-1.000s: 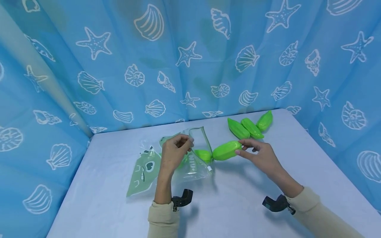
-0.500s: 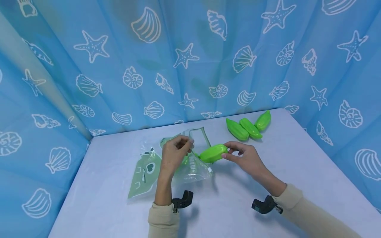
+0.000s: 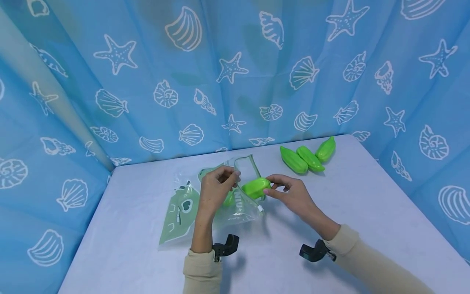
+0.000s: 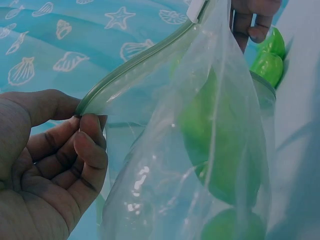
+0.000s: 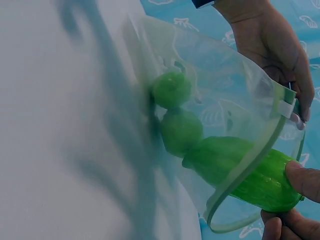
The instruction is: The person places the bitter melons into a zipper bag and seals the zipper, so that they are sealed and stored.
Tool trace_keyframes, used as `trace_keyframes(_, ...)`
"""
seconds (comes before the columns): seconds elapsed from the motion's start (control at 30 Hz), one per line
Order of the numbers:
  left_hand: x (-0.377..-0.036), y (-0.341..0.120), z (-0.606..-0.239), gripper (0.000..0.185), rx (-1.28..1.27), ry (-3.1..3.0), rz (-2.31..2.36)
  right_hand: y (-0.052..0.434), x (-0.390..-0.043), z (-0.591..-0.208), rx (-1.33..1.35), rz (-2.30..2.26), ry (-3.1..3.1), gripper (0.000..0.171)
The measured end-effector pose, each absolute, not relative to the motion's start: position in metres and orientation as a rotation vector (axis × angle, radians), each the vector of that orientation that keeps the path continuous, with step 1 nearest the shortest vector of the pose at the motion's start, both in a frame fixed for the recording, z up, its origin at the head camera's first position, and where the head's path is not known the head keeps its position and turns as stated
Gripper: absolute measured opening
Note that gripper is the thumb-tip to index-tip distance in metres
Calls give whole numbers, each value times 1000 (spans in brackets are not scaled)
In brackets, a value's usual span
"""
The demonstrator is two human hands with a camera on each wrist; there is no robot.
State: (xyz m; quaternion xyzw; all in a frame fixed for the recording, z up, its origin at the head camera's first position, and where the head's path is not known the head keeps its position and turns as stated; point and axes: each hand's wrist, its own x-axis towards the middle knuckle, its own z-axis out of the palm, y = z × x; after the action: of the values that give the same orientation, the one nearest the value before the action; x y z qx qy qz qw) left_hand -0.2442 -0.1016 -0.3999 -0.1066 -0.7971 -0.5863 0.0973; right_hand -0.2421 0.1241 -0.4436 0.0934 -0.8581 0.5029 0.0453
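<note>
My left hand (image 3: 217, 185) pinches the green zip rim of a clear slider bag (image 3: 240, 210) between thumb and fingers, and the bag's mouth gapes toward the right. With thumb and fingertips, my right hand (image 3: 290, 194) holds one end of a shiny green ridged toy fruit (image 5: 272, 187). Its pointed end is inside the mouth, and the gripped end sticks out past the rim. Deeper in the bag, more green fruits (image 5: 181, 132) show through the plastic. The white slider (image 5: 286, 108) sits at one end of the zip.
A green animal face with a winking eye (image 3: 180, 216) is printed on the bag's left part. Three more green fruits (image 3: 310, 158) lie together at the table's back right. A white cloth covers the table (image 3: 128, 261), and a blue shell-patterned curtain (image 3: 205, 73) hangs behind it.
My right hand has moved left, bringing the green toy fruit from outside the bag partly into its mouth. The left hand stays at the rim.
</note>
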Motion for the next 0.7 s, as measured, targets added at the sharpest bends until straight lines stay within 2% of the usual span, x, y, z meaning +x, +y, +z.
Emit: trace_keyframes(0.7, -245, -100, -400, 16, -314, -2357, -1728, 91, -250, -448, 377, 1595, -2608, 44)
